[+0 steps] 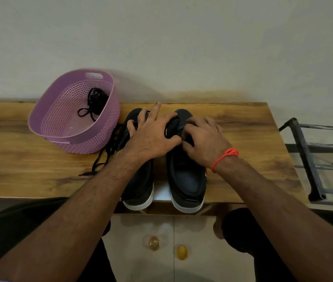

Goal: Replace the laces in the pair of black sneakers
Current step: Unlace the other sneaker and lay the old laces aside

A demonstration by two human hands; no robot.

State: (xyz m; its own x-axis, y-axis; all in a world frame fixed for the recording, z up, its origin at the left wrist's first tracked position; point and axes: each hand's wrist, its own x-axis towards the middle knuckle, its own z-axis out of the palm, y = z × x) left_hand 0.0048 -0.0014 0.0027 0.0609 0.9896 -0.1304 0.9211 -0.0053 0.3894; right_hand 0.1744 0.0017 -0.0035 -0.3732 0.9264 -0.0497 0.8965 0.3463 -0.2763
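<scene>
Far left on the wooden counter [29, 165]: a purple perforated basket [47, 117] with a bundled black lace [95, 101] inside, against its far right wall. Just right of the basket, a loose black lace [102, 157] trailing across the wood, its tip toward the near side. Next, the left black sneaker [139, 180], white-soled, heel at the near edge, toe toward the wall. On top of it, the left hand [151, 135], fingers [155, 110] spread wide and straight, thumb reaching across to the tongue of the other shoe. Just beside, with a narrow gap between, the right black sneaker [188, 176], heel overhanging the near edge a little. Over its lace area, the right hand [204, 139], fingers curled down and pinching at the tongue or eyelet part; exactly what is pinched cannot be told. A red thread [225, 156] round that wrist. Far right, beyond the counter, a dark metal rack [308, 159].
</scene>
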